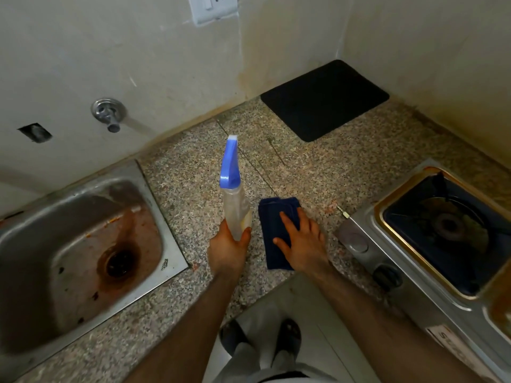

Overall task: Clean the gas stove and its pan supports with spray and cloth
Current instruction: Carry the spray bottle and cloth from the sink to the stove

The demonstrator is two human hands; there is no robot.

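Our left hand (226,250) has its grip clamped around the lower body of the spray bottle (234,200), thumb on one side and fingers wrapping the other, with the bottle upright and its blue trigger head pointing toward twelve o'clock. Our right hand (302,241) lies flat on the folded dark blue cloth (272,222), fingers spread and straight, pressing the cloth onto the counter (193,167) rather than gripping it. Bottle and cloth sit just beside each other in the middle of the view.

Outward from the hands, the gas stove (431,244) sits at three o'clock, its near corner close to the cloth; a dark burner with its pan support (448,225) shows inside the brass-edged recess, and a knob (387,275) faces the front edge. At nine o'clock lies the stained steel sink (83,244), with a wall tap (108,113) above it. A black mat (323,99) lies at one o'clock in the corner.

We judge cleaning has not begun: the stove looks untouched. The risks from here are plain. Our hold is low on the bottle, well away from the trigger, so we would need to regrip, and a slick bottle could slip or tip. Swinging toward the stove, our right forearm could nudge the knob. Spraying from this far over would wet the counter instead of the burner.
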